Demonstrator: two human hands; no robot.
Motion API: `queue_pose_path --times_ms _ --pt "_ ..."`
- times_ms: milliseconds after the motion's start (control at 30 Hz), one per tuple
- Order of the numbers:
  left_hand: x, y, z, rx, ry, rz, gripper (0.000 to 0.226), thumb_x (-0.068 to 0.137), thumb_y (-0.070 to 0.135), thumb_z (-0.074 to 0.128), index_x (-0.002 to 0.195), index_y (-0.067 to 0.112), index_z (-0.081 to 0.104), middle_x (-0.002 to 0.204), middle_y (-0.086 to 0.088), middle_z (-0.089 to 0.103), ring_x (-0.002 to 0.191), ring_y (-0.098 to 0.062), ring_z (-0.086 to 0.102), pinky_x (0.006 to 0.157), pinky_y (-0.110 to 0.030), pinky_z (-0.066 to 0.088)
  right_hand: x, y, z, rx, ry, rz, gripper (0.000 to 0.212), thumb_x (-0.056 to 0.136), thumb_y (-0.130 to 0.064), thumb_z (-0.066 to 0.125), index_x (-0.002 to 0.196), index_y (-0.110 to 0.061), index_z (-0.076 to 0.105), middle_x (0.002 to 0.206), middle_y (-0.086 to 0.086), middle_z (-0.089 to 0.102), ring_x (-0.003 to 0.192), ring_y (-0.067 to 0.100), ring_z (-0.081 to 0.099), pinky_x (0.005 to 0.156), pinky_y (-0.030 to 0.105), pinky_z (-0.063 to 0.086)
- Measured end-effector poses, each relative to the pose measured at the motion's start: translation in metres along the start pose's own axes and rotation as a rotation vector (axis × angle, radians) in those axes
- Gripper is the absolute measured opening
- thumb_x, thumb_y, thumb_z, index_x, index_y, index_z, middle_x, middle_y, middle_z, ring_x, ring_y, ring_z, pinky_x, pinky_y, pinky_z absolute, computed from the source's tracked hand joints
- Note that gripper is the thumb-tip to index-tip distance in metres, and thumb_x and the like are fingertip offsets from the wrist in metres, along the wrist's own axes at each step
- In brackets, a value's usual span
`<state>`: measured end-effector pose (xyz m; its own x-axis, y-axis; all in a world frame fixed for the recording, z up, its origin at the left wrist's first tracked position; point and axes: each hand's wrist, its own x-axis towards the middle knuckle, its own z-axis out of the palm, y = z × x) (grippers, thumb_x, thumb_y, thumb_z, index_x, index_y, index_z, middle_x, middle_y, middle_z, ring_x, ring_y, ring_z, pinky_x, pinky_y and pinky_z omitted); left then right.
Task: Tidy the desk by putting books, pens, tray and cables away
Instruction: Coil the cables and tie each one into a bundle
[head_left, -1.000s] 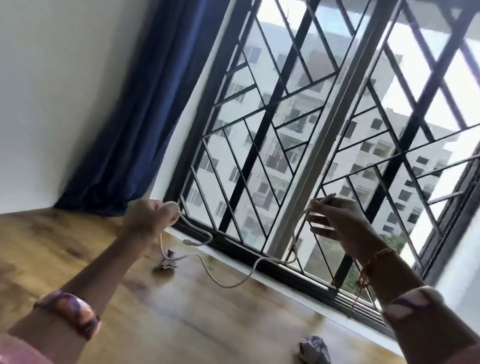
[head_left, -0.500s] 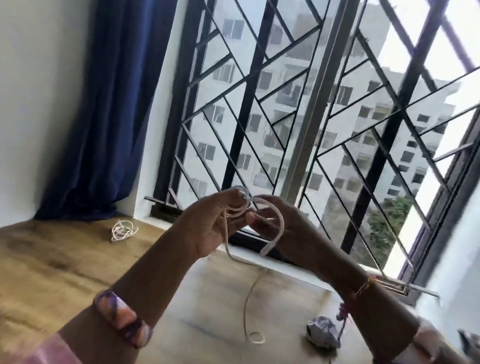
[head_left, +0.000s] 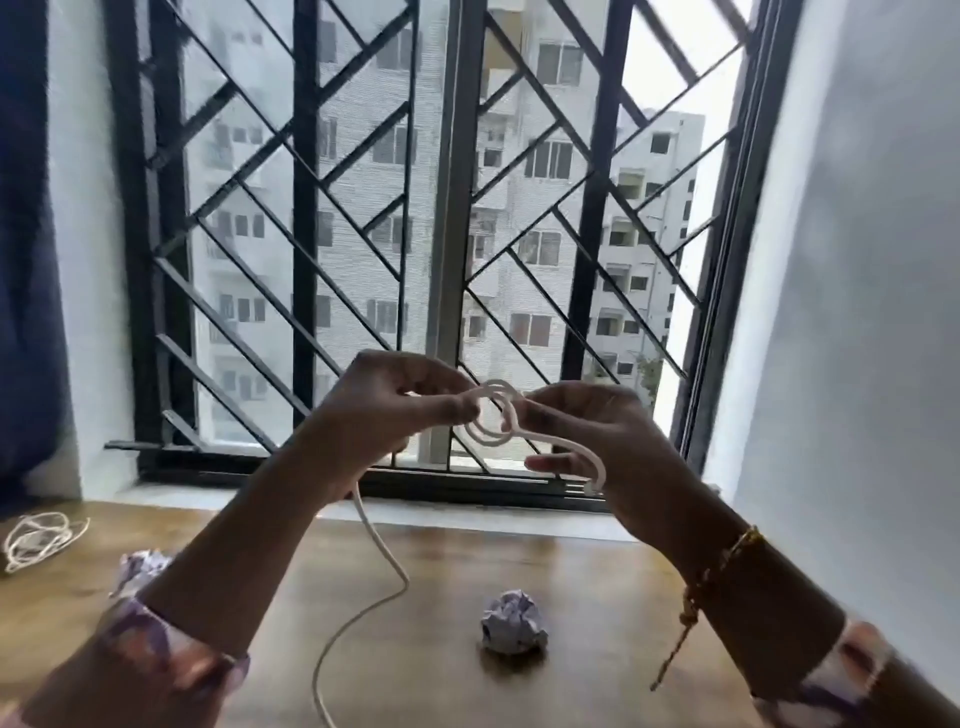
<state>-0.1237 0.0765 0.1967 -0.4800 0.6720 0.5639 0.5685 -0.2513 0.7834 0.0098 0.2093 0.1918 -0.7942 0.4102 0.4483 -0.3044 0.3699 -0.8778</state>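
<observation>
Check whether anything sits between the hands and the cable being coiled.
Nothing does. The left hand and right hand both already pinch the cable at its loops above the desk. The paper ball lies below, apart from the hanging tail.

Paper ball (head_left: 513, 627) on desk (head_left: 597, 582); cable bundle (head_left: 39, 538) far left.

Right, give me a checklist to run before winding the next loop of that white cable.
1. Left hand grip on white cable: ok, pinching the loops.
2. Right hand grip on the free end: ok.
3. Loops formed between the hands: ok, about two.
4. Hanging tail free of the crumpled paper: ok, apart.
5. Tail's far end: cannot tell, out of frame.
6. Other coiled cable put away: not ok, on desk.
</observation>
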Motion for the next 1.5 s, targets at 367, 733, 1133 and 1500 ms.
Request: queue_pose_path --times_ms 367,733,1133,1500 --pt "0.021 0.008 0.059 0.403 0.253 0.43 0.026 0.061 0.037 0.079 0.086 0.033 0.07 0.066 0.005 0.069 0.062 -0.011 0.062 0.058 -0.023 0.046 -0.018 0.015 -0.064 0.066 -0.125 0.064 0.034 0.07 -0.04 0.07 0.081 -0.009 0.064 0.081 0.006 0.06 0.081 0.014 0.058 0.08 0.04 0.052" --pt "-0.027 0.017 0.056 0.432 0.132 0.129 0.03 0.071 0.004 0.074 0.068 0.034 0.074 0.07 0.004 0.073 0.065 -0.012 0.067 0.064 -0.03 0.056 -0.016 0.028 -0.042 -0.337 0.274 -0.392 0.042 0.046 -0.036 0.089 0.051 -0.014 0.053 0.059 -0.007 0.046 0.056 0.009 0.04 0.049 0.015 0.032" --pt "-0.066 0.094 0.041 0.129 0.158 0.073 0.039 0.054 0.014 0.079 0.092 0.012 0.069 0.076 -0.001 0.073 0.075 -0.021 0.07 0.068 -0.031 0.059 -0.035 -0.042 -0.011 -0.385 0.039 -0.638 0.056 0.052 -0.02 0.088 0.044 -0.027 0.034 0.047 -0.012 0.032 0.046 0.004 0.029 0.046 0.015 0.021" --pt "-0.146 0.106 0.033 0.597 0.569 0.193 0.032 0.065 0.0 0.073 0.089 0.021 0.067 0.076 0.018 0.064 0.059 0.004 0.062 0.061 -0.015 0.054 -0.1 -0.076 0.009 0.215 -0.274 -0.157 0.021 0.074 0.011 0.066 0.089 -0.003 0.067 0.065 0.008 0.07 0.06 0.016 0.067 0.06 0.031 0.058"
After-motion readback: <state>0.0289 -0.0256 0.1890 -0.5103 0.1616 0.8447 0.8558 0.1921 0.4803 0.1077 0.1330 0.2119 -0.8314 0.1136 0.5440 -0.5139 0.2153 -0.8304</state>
